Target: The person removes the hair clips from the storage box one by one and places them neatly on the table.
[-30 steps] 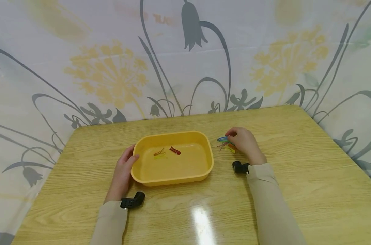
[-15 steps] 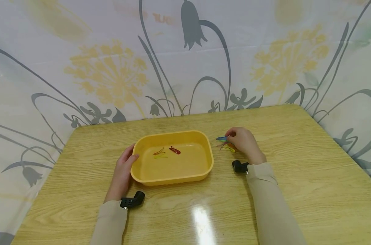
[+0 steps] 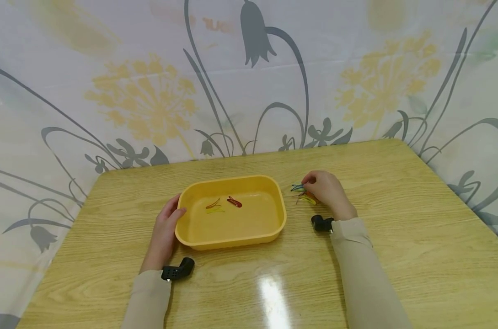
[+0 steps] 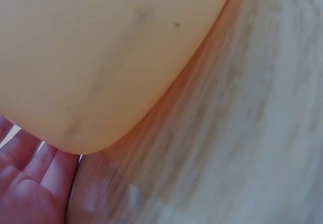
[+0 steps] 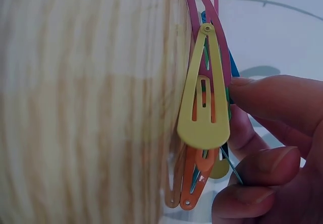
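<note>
Clips (image 5: 204, 128) lie heaped on the tabletop (image 3: 232, 283) right of the yellow tray (image 3: 232, 228): light, stiff and slick, we judge, best pinched at broad ends. Our left grip (image 3: 166, 225) clasps the tray; whether our right grip (image 3: 328, 189), touching them, pinches one we cannot tell.

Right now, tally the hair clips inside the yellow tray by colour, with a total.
Red hair clip: 1
Orange hair clip: 1
Yellow hair clip: 1
Total in the yellow tray: 3
</note>
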`<state>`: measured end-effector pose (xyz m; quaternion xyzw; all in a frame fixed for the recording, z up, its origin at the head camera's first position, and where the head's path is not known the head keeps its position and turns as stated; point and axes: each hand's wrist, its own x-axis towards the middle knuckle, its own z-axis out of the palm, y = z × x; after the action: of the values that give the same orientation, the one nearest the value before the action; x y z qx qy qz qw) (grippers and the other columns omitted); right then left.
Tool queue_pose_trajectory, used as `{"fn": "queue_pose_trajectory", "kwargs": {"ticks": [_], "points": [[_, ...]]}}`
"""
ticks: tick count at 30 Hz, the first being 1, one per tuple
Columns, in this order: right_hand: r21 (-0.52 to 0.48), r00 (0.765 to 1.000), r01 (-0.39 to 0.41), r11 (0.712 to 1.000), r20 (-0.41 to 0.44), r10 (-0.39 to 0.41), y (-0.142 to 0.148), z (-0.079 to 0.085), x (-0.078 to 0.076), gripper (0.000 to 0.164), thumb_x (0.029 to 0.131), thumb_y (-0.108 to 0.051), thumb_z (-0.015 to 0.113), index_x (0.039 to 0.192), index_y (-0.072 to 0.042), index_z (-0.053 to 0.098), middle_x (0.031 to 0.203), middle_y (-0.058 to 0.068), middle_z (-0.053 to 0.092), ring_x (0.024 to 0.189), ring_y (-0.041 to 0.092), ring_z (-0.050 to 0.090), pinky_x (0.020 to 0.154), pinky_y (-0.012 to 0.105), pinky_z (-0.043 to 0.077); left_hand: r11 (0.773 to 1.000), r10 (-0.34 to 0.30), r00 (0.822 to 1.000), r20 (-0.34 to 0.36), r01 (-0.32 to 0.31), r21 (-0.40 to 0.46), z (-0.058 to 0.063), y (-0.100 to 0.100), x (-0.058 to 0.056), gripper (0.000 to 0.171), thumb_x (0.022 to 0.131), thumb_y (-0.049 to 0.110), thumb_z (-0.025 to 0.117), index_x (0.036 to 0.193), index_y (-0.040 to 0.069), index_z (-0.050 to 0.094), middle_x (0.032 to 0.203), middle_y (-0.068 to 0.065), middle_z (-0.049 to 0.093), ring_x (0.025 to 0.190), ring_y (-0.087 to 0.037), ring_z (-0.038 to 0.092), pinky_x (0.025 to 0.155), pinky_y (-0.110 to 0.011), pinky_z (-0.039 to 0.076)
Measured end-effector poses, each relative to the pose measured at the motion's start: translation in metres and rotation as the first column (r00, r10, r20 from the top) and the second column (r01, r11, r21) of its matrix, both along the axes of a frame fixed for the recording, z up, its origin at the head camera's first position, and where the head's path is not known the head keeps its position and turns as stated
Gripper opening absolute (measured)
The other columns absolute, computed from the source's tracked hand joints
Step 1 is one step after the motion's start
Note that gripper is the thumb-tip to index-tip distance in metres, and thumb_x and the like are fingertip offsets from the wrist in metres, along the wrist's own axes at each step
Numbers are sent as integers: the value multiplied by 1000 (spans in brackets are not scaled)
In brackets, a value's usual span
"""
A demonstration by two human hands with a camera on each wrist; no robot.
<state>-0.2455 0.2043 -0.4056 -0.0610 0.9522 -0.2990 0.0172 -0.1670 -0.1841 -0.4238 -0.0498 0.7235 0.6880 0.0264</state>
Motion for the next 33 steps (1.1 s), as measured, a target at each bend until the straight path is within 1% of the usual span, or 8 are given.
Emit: {"fn": "queue_pose_trajectory", "kwargs": {"ticks": [6, 12, 18, 26, 29, 33], "points": [[-18, 1000, 2, 1000, 14, -2, 0, -1, 0, 19, 87, -15, 52, 100, -7, 63, 92, 10, 59, 80, 25, 51, 74, 40, 42, 1000, 4, 1000, -5, -4, -4, 0, 0, 0, 45, 95, 22, 42, 138, 16, 33, 139, 2, 33, 121, -15, 37, 93, -25, 37], [-26, 1000, 7, 1000, 23, -6, 0, 0, -1, 21, 88, -17, 52, 103, -7, 63, 96, 11, 59, 83, 26, 51, 77, 42, 41, 1000, -3, 1000, -16, 3, -1, 0, 0, 1, 44, 95, 21, 42, 138, 16, 33, 139, 1, 33, 121, -16, 37, 93, -25, 37], [-23, 1000, 16, 1000, 0, -16, 2, 3, -1, 24, 90, -20, 49, 106, -7, 61, 103, 14, 58, 90, 28, 51, 79, 43, 41, 1000, 1, 1000, -12, -1, -6, 0, 0, 0, 45, 95, 22, 42, 138, 16, 33, 139, 2, 33, 122, -15, 36, 95, -26, 36], [-57, 1000, -5, 998, -26, 4, 2, 5, -1, 25, 91, -22, 48, 106, -8, 61, 104, 11, 59, 85, 26, 51, 75, 41, 41, 1000, 8, 1000, 10, -8, -10, 1, 0, 1, 46, 94, 24, 42, 139, 17, 32, 140, 3, 31, 123, -14, 34, 98, -31, 33], [-66, 999, -11, 998, -33, 9, 1, 5, -1, 25, 91, -23, 48, 107, -8, 61, 103, 10, 59, 85, 26, 51, 74, 40, 42, 1000, 3, 1000, 2, -3, -3, 1, 0, 1, 46, 94, 24, 42, 139, 18, 32, 140, 3, 30, 123, -14, 34, 99, -33, 31], [-66, 999, -24, 998, -48, 21, 0, 6, -1, 25, 91, -23, 48, 107, -8, 61, 103, 10, 60, 85, 25, 51, 73, 40, 42, 1000, 0, 1000, -7, 0, 3, 1, 0, 1, 46, 94, 25, 42, 139, 18, 32, 140, 3, 31, 123, -15, 35, 98, -31, 33]]}}
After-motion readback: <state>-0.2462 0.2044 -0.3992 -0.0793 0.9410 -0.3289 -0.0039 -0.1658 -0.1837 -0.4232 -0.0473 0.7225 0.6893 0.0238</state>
